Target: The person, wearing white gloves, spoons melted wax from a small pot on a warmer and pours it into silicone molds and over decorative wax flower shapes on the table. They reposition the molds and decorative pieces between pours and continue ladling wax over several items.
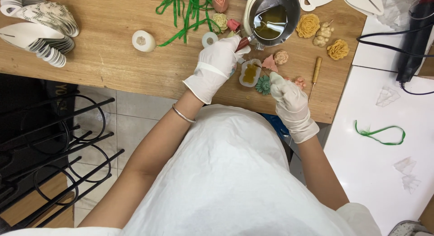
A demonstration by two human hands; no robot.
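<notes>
Wooden table point(113, 59) is carrying everything, and places below are given from the mould point(250, 73) near its front edge. Beyond the mould, a steel pot point(273, 16) is sitting tilted, holding olive-yellow liquid. Far to the mould's left, white paper cut-outs point(40, 30) are lying stacked. Left of the pot, beyond the mould, green ribbon point(187, 12) is lying tangled. The left hand point(217, 66), in a white glove, is closing around the pot's reddish handle point(242, 44), just beyond the mould. The right hand point(291, 105), also gloved, is pinching with narrow fingers at the mould's near right corner; I cannot tell what it is gripping. The mould itself is sitting flat between both hands, filled with yellow liquid. A teal flower point(262, 85) is touching its near right side. Yellow flowers point(308, 25) are lying to its far right. A wooden-handled awl point(316, 73) is lying right of the mould.
</notes>
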